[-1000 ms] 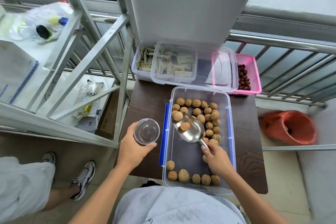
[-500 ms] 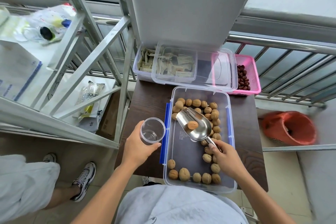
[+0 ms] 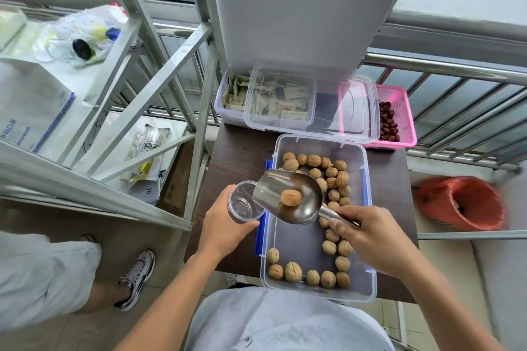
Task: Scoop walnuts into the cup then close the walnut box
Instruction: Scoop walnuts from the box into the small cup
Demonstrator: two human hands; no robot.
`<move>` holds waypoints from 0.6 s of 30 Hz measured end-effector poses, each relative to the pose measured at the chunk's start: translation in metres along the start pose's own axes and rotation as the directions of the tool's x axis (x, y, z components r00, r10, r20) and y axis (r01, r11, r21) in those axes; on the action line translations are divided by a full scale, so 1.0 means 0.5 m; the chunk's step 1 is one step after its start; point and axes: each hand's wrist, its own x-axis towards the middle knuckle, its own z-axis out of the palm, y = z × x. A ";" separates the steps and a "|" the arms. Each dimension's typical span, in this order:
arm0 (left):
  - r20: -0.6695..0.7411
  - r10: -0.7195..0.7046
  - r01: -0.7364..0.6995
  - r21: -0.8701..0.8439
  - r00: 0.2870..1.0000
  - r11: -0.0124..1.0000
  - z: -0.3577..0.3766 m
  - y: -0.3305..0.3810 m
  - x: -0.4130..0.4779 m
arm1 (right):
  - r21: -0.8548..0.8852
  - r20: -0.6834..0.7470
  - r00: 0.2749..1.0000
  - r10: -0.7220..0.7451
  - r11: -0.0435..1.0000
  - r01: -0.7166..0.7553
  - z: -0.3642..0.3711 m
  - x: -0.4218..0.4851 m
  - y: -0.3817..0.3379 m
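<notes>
Now scoop [image 3: 273, 188] is tipping walnut [image 3: 291, 197] toward cup [image 3: 243, 205]
Its handle is sitting in right grip [image 3: 368, 234]; left grip [image 3: 222, 231] is clasping cup.

End of scoop handle [image 3: 334, 215] inside right hand [image 3: 370, 238], part of cup [image 3: 242, 204] behind left hand [image 3: 221, 229], red basket [image 3: 462, 202] blurred

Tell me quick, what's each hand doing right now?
Left hand: grips the clear plastic cup.
Right hand: grips the handle of the shiny metal scoop, which carries one brown walnut.
</notes>
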 end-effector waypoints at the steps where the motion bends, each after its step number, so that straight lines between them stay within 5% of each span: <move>1: 0.003 0.006 -0.006 -0.007 1.000 1.000 0.002 0.000 0.000 | -0.053 0.026 1.000 -0.014 0.998 0.015 -0.009 0.002 -0.020; 10: 0.000 0.043 -0.043 -0.022 0.999 0.999 0.010 -0.006 0.002 | -0.307 0.063 0.998 0.023 0.952 -0.002 -0.043 0.006 -0.094; 18: -0.022 0.009 -0.009 -0.011 1.000 1.000 0.013 -0.019 0.002 | -0.012 0.024 0.983 0.179 0.984 -0.179 -0.048 0.004 -0.007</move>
